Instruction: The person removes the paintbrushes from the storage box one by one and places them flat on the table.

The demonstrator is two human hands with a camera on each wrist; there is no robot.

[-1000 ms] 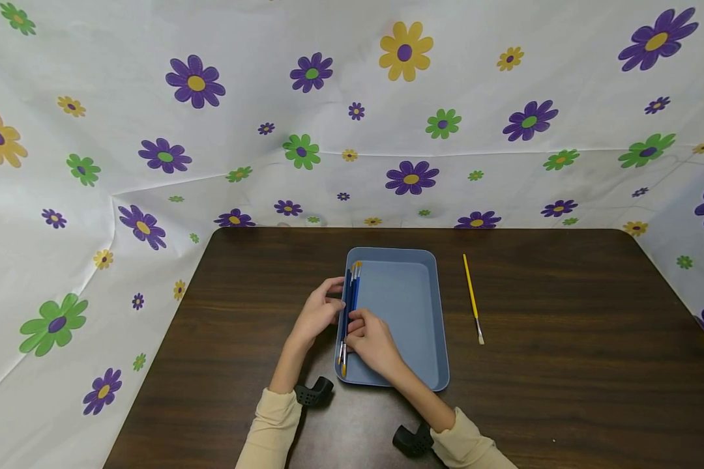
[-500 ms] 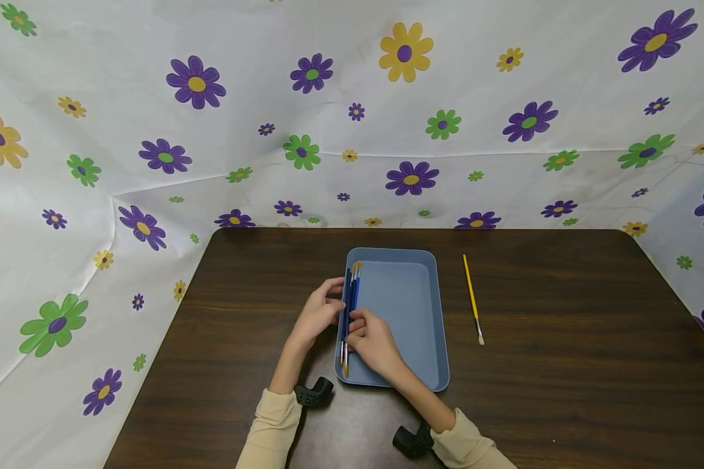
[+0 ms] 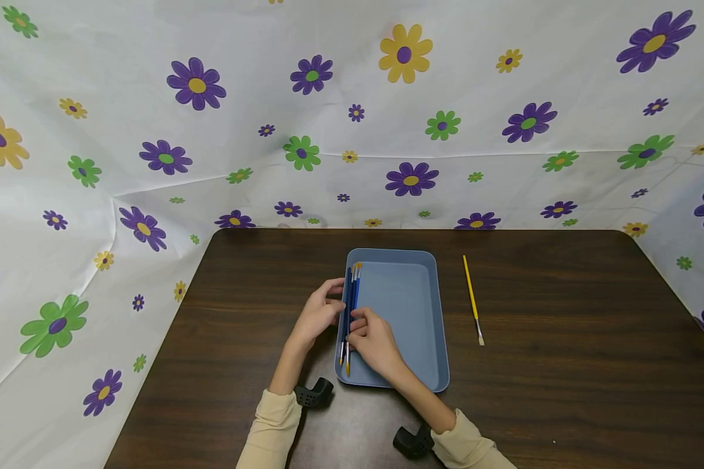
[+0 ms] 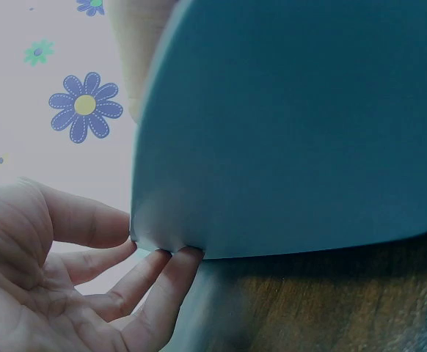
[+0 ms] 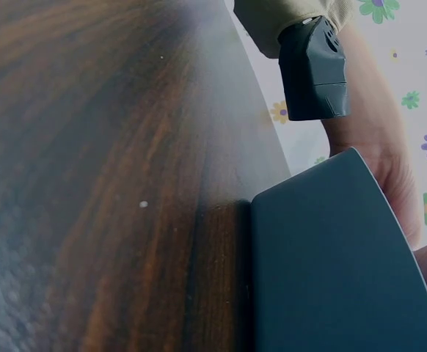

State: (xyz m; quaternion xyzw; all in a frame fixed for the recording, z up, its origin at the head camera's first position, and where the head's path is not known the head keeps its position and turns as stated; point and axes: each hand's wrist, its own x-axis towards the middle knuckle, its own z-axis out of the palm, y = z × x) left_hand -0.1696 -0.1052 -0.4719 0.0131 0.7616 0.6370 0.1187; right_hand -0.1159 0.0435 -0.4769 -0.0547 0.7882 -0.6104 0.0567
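Observation:
A blue-grey tray (image 3: 410, 326) lies on the dark wooden table, holding several blue-handled paintbrushes (image 3: 356, 286) lengthwise along its left wall. My left hand (image 3: 318, 312) grips that wall, its thumb over the rim near the brushes. In the left wrist view the left hand's fingertips (image 4: 188, 257) press the lower edge of the tray's outer wall (image 4: 294, 147). Inside the tray, my right hand (image 3: 375, 339) pinches a dark-handled paintbrush (image 3: 348, 366) near its ferrule, bristles toward me. The right wrist view shows mostly the tray's outer wall (image 5: 331, 257); the right hand's fingers are hidden there.
To the tray's right, a yellow-handled paintbrush (image 3: 470, 286) lies on the table (image 3: 563, 339), bristles toward me. A white cloth with printed flowers (image 3: 240, 85) hangs behind and beside the table. Each wrist wears a black camera mount (image 3: 314, 393).
The bristle end of the brush in my right hand has shifted slightly right, away from the tray's left wall. My left hand stays in place on the tray.

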